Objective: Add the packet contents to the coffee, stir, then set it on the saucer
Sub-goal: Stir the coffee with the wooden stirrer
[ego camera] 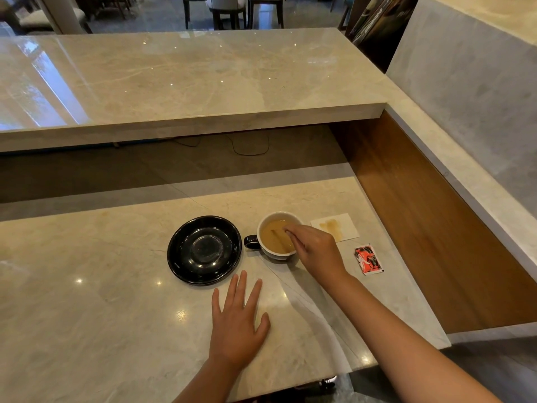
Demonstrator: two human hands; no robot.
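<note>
We could not make out the stirrer (279, 239), a blur in the coffee, our right hand (318, 249) covered the cup's (266, 249) near rim, print on the red packet (368, 259) too small to read.

Right hand (316, 251) holds what looks like a stirrer in the coffee cup (277, 236); left hand (236, 321) lies flat by the black saucer (204, 250).
</note>
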